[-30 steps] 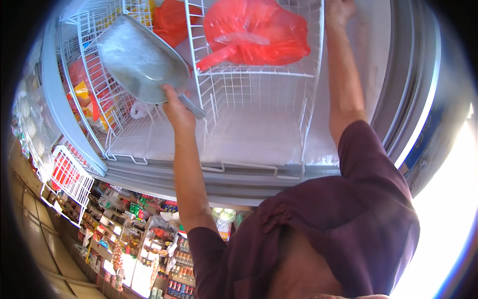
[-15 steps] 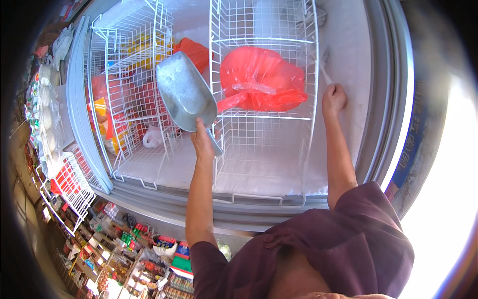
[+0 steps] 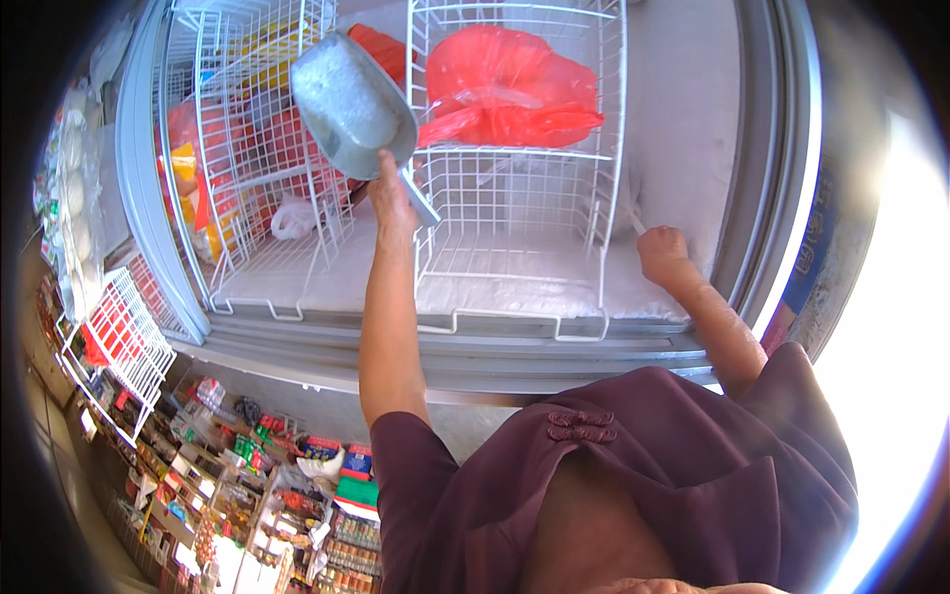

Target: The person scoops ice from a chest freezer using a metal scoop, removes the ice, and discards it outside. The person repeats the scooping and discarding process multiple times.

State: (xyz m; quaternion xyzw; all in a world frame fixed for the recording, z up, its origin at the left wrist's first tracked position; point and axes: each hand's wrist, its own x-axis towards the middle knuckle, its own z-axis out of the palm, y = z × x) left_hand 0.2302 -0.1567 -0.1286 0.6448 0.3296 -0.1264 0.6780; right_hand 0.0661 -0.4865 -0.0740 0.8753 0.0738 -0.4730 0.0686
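My left hand (image 3: 392,205) is closed round the grey handle of a metal scoop (image 3: 348,104), held above the wire baskets with its hollow turned upward. A whitish powdery coating shows inside the scoop. Down along the right inner side of a chest freezer, my right hand (image 3: 664,254) is closed on a thin pale handle (image 3: 634,216). The far end of that tool is blurred against the frosty wall, so its kind cannot be made out. A red plastic bag (image 3: 515,84) lies in the wire basket (image 3: 510,238) between my hands.
Another wire basket (image 3: 252,163) on the left holds red and yellow packages and a small white bag (image 3: 294,218). The freezer's frame (image 3: 475,361) runs along the near side. Outside, a white wire basket (image 3: 129,327) hangs at left, with shelved goods (image 3: 267,495) below.
My right hand has come nearer to me along the freezer's right side, drawing the pale handle with it. The scoop stays in my left hand. The whole view has shifted slightly.
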